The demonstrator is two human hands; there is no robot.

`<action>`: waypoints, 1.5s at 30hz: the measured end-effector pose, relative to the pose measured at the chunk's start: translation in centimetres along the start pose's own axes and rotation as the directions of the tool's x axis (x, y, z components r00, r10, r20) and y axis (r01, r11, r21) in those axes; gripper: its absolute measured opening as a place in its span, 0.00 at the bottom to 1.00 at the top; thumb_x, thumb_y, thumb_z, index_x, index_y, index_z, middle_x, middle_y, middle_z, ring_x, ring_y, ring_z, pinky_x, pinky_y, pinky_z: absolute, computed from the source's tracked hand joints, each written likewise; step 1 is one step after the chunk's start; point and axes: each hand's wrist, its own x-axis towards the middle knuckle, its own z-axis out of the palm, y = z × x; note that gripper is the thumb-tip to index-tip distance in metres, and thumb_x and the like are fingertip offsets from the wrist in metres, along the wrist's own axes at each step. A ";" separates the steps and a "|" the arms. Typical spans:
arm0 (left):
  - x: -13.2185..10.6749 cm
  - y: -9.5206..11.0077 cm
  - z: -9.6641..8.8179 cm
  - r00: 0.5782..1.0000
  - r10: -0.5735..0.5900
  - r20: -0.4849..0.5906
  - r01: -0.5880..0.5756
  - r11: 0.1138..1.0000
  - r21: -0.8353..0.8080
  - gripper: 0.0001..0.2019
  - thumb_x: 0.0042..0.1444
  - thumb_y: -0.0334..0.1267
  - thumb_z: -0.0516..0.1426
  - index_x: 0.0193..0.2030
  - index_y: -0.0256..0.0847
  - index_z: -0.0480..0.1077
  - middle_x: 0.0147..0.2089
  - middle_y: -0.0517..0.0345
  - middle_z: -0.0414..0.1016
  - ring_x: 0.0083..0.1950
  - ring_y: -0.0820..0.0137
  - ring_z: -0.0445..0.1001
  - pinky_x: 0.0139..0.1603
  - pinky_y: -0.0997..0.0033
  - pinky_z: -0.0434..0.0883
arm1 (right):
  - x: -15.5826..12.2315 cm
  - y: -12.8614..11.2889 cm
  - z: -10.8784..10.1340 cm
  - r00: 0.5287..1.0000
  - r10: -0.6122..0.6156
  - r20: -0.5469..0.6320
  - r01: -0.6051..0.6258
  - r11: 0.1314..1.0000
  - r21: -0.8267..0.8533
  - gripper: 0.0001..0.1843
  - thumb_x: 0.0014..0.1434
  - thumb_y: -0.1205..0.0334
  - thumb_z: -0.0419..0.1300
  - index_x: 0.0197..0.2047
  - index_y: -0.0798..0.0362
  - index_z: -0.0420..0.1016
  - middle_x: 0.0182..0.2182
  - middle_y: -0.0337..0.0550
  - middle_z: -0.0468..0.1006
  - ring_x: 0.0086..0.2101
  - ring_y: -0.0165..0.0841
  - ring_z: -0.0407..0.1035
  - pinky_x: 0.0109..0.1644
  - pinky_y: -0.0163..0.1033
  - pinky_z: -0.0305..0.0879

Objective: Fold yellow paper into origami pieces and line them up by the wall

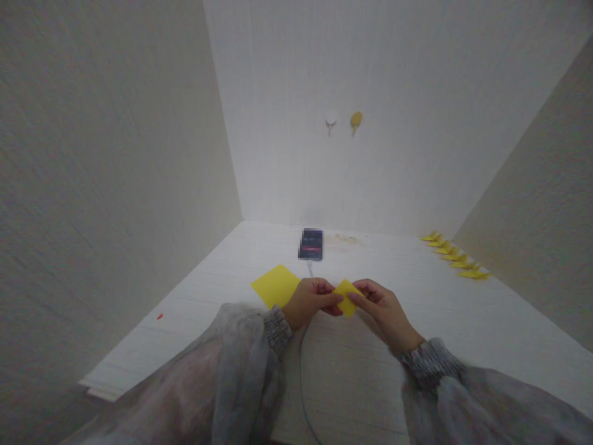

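While two hands (311, 298) (385, 308) pinch one yellow square (345, 289) | one sheet (277, 285) lies flat

On the white table (222, 272), a flat yellow paper sheet (277, 285) lies left of the small yellow paper square (345, 305) between left hand (315, 298) and right hand (384, 308). A dark rectangular device (311, 243) lies beyond them; folded yellow paper pieces (463, 263) line the right edge.

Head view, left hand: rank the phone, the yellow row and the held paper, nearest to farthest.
From the left hand:
1. Held paper: in its fingers.
2. Phone: just beyond, on the table.
3. Yellow row: far right.
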 end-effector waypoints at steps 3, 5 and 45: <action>0.1 -0.2 -0.1 1.000 -0.009 -0.013 0.009 1.000 0.014 0.13 0.35 0.39 0.63 0.26 0.32 0.67 0.22 0.56 0.72 0.22 0.74 0.71 0.27 0.73 0.69 | 0.1 0.0 -0.3 0.999 -0.051 -0.004 0.050 0.994 -0.093 0.11 0.48 0.54 0.58 0.29 0.54 0.70 0.25 0.39 0.70 0.27 0.30 0.64 0.30 0.35 0.60; 0.2 -0.2 -0.1 0.999 0.017 -0.037 -0.018 1.000 -0.015 0.14 0.34 0.37 0.63 0.27 0.32 0.67 0.24 0.56 0.73 0.25 0.74 0.72 0.30 0.72 0.69 | 0.0 -0.3 -0.4 0.990 -0.139 -0.021 0.133 0.973 -0.191 0.09 0.49 0.56 0.58 0.27 0.54 0.70 0.24 0.40 0.70 0.28 0.31 0.64 0.32 0.36 0.60; 0.2 0.4 0.2 0.997 0.079 -0.013 -0.080 0.961 -0.267 0.23 0.36 0.27 0.62 0.40 0.37 0.59 0.30 0.58 0.72 0.33 0.71 0.72 0.39 0.62 0.69 | 0.3 -0.5 -1.2 0.956 -0.287 0.050 0.291 0.926 -0.241 0.04 0.50 0.60 0.57 0.29 0.50 0.73 0.32 0.42 0.71 0.35 0.33 0.65 0.41 0.39 0.61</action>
